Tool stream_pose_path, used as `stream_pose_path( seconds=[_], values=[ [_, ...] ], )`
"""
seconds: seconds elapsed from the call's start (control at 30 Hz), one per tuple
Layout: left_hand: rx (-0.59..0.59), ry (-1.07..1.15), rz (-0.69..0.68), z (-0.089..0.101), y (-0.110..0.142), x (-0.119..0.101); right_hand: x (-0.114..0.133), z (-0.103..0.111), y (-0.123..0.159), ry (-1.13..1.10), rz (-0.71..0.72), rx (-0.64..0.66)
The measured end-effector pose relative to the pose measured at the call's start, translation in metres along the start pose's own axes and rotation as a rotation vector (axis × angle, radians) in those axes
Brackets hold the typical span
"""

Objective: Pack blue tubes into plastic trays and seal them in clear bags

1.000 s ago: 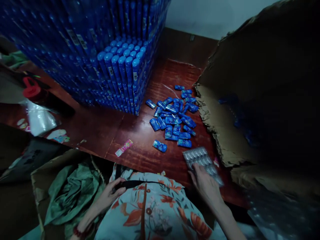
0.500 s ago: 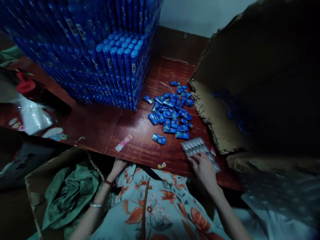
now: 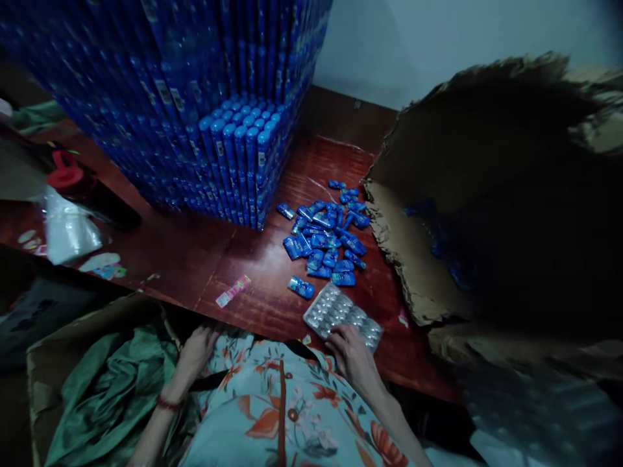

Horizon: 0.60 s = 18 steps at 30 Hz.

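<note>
A clear plastic blister tray (image 3: 333,301) with rows of moulded pockets lies slanted near the table's front edge. My right hand (image 3: 353,357) is closed on its near side, fingers bent over the rim. Just beyond the tray is a loose pile of small blue wrapped packs (image 3: 324,240), with one pack (image 3: 300,287) lying apart to its left. My left hand (image 3: 198,350) is low at the table's edge, beside the floral dress. Its fingertips are partly hidden, so its grip cannot be made out.
Tall stacks of blue capped tubes (image 3: 233,168) rise at the back left. A torn cardboard box (image 3: 389,259) opens on the right with blue items inside. A red-lidded bottle (image 3: 92,194) and a plastic bag (image 3: 71,227) are at left; green cloth (image 3: 117,389) fills a box below.
My right hand has brought the blister tray leftward and nearer, in front of the blue packs. My left hand has shifted left and down from the table edge. The view has tilted slightly.
</note>
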<state>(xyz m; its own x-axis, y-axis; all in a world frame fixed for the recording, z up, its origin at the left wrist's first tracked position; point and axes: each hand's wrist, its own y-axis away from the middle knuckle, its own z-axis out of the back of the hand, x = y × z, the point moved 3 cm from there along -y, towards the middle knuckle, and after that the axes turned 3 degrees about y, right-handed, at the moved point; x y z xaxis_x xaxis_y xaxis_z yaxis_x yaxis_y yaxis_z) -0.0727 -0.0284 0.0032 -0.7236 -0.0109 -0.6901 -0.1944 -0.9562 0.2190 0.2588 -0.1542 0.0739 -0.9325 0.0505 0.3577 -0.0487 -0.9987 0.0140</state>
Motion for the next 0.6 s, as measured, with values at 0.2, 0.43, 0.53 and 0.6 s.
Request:
stream_pose_path(
  seconds=[0.2,0.43,0.53,0.6],
  values=[
    [-0.352,-0.159,0.167,0.062,0.042,-0.016,-0.004,0.005,-0.035,-0.023,0.113,0.041],
    [0.014,-0.092,-0.485,-0.038,-0.051,-0.141,-0.010,0.021,-0.101,0.074,0.053,0.060],
    [0.125,-0.222,-0.567,-0.081,-0.090,-0.165,-0.008,0.023,-0.108,0.222,-0.015,0.097],
    [0.123,-0.233,-0.590,-0.095,-0.115,-0.177,-0.006,0.021,-0.105,0.299,-0.055,0.119]
  ],
)
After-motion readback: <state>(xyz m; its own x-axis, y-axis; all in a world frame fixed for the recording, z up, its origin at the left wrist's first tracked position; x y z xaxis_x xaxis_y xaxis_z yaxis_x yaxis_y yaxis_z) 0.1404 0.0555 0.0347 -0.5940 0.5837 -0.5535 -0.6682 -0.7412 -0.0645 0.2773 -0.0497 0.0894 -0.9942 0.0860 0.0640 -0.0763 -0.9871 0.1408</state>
